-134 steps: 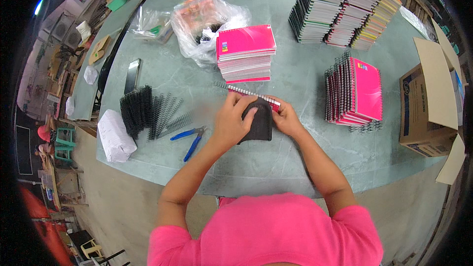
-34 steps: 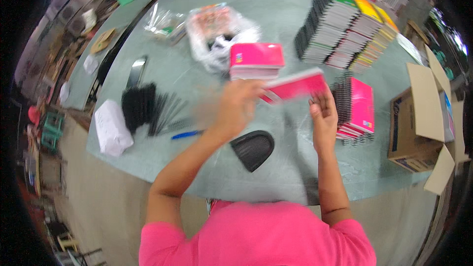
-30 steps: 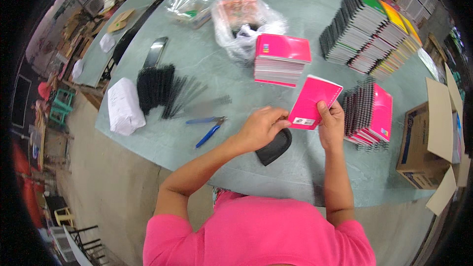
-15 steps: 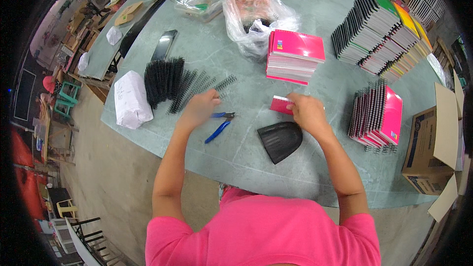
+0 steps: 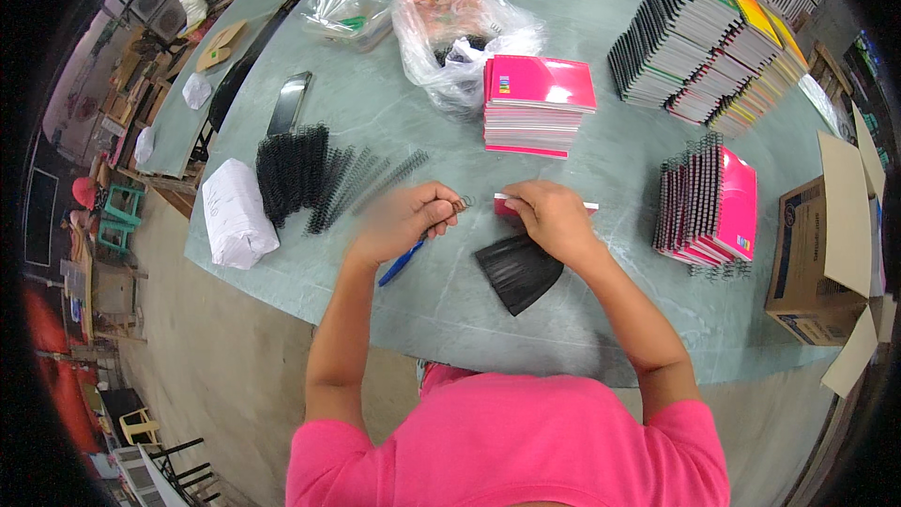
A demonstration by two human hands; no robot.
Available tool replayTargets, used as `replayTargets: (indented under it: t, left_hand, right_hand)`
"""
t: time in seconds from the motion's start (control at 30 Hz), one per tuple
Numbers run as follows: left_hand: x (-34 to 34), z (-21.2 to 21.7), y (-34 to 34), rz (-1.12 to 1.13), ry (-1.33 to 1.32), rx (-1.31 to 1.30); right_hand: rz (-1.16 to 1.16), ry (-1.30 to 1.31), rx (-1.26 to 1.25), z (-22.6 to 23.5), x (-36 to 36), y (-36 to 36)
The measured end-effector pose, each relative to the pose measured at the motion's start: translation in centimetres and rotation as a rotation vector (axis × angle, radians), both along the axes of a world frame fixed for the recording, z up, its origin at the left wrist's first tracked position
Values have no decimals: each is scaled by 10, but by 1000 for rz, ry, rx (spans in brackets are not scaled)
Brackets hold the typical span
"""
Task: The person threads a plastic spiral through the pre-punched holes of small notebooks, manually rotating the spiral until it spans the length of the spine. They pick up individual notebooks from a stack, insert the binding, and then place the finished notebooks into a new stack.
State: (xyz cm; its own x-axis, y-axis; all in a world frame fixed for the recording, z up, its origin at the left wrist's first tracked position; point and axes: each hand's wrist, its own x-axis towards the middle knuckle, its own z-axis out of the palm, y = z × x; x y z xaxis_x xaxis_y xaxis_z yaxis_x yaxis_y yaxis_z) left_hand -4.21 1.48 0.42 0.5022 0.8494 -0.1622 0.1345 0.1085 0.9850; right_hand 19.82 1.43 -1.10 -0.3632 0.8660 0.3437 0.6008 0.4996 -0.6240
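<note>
Pinched in my left hand (image 5: 402, 222) is a black spiral coil (image 5: 465, 202), its end poking out past the fingertips. My right hand (image 5: 556, 220) grips a pink notebook (image 5: 504, 207) by its upper edge, mostly covered by the fingers. The coil's end and the notebook are close but apart. Below the notebook lies a black ribbed wedge-shaped block (image 5: 521, 274). Blue-handled pliers (image 5: 400, 266) are partly hidden under my left hand. Beyond that hand, loose black coils (image 5: 352, 190) fan out beside a thick bundle of coils (image 5: 292, 174).
A stack of pink notebooks (image 5: 537, 127) stands ahead, near a plastic bag (image 5: 422, 56). On the right are coil-bound pink notebooks (image 5: 694, 207), tall notebook stacks (image 5: 680, 47) and an open carton (image 5: 802, 253). A white wrapped package (image 5: 236, 216) and a dark phone-like slab (image 5: 289, 103) lie left.
My left hand has come from the loose coils toward the notebook, now with a coil in its fingers. My right hand has shifted slightly left, still on the notebook.
</note>
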Motion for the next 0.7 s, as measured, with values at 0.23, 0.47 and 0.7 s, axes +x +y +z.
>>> replayTargets:
  t: [0.23,0.47,0.7]
  left_hand:
    - [34,-34,-5,-60,488,959]
    - [24,-62,18,296,1002,622]
    - [35,-76,27,480,729,473]
  right_hand:
    - [-29,-144,-25,-7,0,1]
    - [-82,-207,-22,-10,-1,6]
    - [-105,-170,-13,-8,2,7]
